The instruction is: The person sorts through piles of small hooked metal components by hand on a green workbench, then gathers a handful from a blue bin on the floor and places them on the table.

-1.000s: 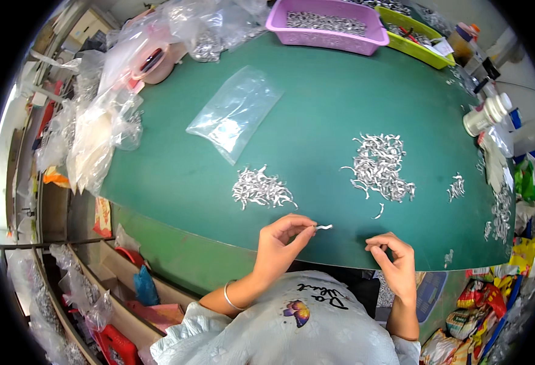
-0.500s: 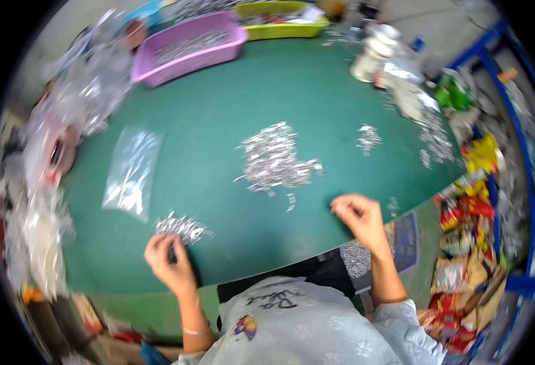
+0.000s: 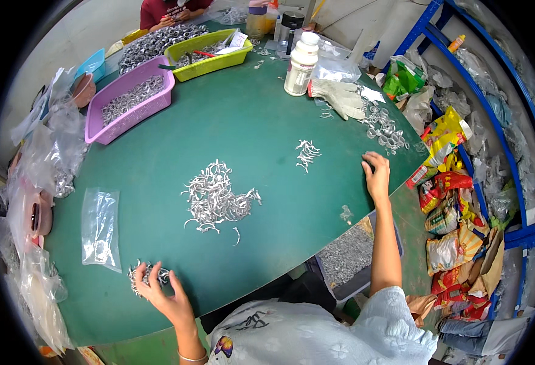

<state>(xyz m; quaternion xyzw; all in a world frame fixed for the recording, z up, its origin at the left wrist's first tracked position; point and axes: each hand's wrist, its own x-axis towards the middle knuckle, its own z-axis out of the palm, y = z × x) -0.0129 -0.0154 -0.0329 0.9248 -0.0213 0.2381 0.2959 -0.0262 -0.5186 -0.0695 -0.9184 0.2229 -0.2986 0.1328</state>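
At the near left of the green surface (image 3: pixel 267 207), a small pile of curved silvery pieces (image 3: pixel 137 281) lies partly hidden by the left hand (image 3: pixel 169 302). That hand is open, its fingers spread over the pile; whether the fingertips touch the pieces I cannot tell. Toward the middle lies a larger pile (image 3: pixel 216 198) of similar pieces, with one stray piece (image 3: pixel 236 236) just beside it, and farther right sits a small cluster (image 3: pixel 306 156), well apart from both.

As far as shows, what is done seems to be a division into separate groups; the larger pile, loose and tangled, looks like the bulk of what is left. No piece shows in the clear plastic bag (image 3: pixel 100 234), which lies flat beyond the left hand.

Near the right edge, the right hand (image 3: pixel 376 174) is loosely curled, and I cannot tell whether it grips anything. Beyond it lie scattered rings (image 3: pixel 389 132), a pale glove (image 3: pixel 340 97) and a white bottle (image 3: pixel 301 66). On the far side are a purple basket (image 3: pixel 140 115) of silvery parts, a lime tray (image 3: pixel 216 66) and a heap of dark rings (image 3: pixel 161 45), with a co-worker (image 3: pixel 158 12) behind.
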